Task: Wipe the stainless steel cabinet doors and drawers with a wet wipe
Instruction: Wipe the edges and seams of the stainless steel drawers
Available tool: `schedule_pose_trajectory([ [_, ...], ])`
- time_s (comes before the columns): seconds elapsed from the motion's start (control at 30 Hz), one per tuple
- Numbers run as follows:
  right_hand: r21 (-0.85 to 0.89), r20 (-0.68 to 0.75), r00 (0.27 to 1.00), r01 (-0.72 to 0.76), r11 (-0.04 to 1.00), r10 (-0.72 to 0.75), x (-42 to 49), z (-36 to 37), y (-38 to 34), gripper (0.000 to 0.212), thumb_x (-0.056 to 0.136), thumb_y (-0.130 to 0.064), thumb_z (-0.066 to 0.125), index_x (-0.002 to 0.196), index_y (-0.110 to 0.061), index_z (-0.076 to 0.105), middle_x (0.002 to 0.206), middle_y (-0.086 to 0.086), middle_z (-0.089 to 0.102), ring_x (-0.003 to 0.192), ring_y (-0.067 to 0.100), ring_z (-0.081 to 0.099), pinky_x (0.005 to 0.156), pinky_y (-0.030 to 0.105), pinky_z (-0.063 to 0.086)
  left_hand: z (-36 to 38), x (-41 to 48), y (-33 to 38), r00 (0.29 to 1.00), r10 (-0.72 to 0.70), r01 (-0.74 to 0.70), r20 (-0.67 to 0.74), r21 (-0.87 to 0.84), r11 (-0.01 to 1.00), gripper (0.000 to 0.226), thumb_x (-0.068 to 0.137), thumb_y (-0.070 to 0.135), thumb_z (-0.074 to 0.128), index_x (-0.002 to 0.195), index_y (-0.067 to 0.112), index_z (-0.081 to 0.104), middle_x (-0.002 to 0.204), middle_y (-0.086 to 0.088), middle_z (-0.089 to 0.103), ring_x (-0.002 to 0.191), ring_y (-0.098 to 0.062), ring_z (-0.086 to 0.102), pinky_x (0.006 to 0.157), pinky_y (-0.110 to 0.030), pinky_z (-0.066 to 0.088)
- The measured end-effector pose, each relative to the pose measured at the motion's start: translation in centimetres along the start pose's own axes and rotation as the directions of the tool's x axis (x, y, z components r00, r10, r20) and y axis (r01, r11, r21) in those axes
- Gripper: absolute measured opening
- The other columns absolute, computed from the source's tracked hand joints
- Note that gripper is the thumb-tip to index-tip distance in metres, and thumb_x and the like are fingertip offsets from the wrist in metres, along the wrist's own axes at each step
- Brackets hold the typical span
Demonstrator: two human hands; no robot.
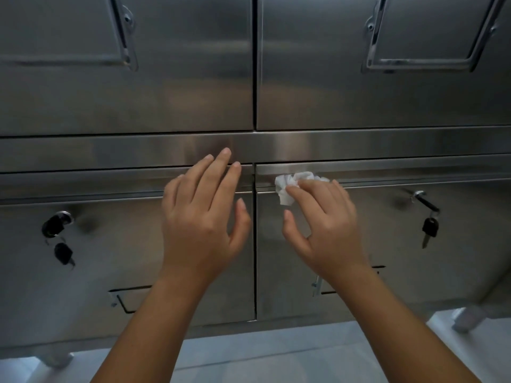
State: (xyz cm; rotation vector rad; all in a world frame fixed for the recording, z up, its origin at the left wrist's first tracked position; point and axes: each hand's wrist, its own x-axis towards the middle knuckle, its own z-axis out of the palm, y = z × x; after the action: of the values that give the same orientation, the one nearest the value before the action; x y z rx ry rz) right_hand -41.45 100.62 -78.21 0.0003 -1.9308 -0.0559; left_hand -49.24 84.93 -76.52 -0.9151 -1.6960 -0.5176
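A stainless steel cabinet fills the view, with two upper doors (pixel 138 78) and two lower drawers. My right hand (pixel 323 225) presses a crumpled white wet wipe (pixel 290 183) against the top edge of the right drawer (pixel 387 258), near the centre seam; its fingers curl over the wipe. My left hand (pixel 204 211) is flat with straight fingers, its fingertips touching the top lip of the left drawer (pixel 83 272) and the horizontal strip (pixel 110 153) above it.
Each drawer has a lock with black keys hanging from it: one set at the left (pixel 59 236), one at the right (pixel 430 225). Recessed pull handles sit low on both drawers and on the upper doors. Light floor (pixel 262 355) and cabinet feet show below.
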Motion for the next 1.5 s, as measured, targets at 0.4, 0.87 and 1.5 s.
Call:
schedule_pose_trajectory([
  [0.4, 0.13, 0.206, 0.978, -0.043, 0.991, 0.016, 6.3, -2.9, -2.4, 0.029, 0.081, -0.016, 0.052, 0.094, 0.002, 0.07, 0.093, 0.014, 0.067, 0.082, 0.03, 0.064, 0.089, 0.044, 0.045, -4.5, 5.7, 0.1, 0.977, -0.116, 0.126, 0.18, -0.042, 0.991, 0.035, 0.086, 0.013, 0.046, 0.112, 0.001, 0.065, 0.126, -0.013, 0.058, 0.117, -0.025, 0.051, 0.086, -0.04, 0.04],
  [0.87, 0.166, 0.337, 0.938, -0.137, 0.977, 0.074, 28.9, -14.4, -2.2, 0.031, 0.082, -0.018, 0.051, 0.096, 0.003, 0.069, 0.097, 0.016, 0.067, 0.089, 0.031, 0.065, 0.09, 0.045, 0.043, -15.6, 27.8, 1.2, 0.854, -0.323, 0.331, 0.407, 0.054, 0.942, 0.04, 0.084, 0.016, 0.049, 0.12, 0.005, 0.062, 0.13, -0.008, 0.056, 0.121, -0.026, 0.052, 0.093, -0.043, 0.043],
  [1.5, 0.102, 0.323, 0.942, -0.125, 0.987, 0.086, 53.3, -27.1, -11.1, 0.035, 0.082, -0.022, 0.049, 0.097, 0.001, 0.069, 0.096, 0.014, 0.067, 0.088, 0.029, 0.065, 0.092, 0.047, 0.044, -32.4, 48.2, -5.3, 0.833, -0.322, 0.347, 0.45, 0.029, 0.937, 0.042, 0.086, 0.021, 0.041, 0.117, 0.005, 0.064, 0.13, -0.012, 0.056, 0.126, -0.033, 0.047, 0.102, -0.053, 0.032],
])
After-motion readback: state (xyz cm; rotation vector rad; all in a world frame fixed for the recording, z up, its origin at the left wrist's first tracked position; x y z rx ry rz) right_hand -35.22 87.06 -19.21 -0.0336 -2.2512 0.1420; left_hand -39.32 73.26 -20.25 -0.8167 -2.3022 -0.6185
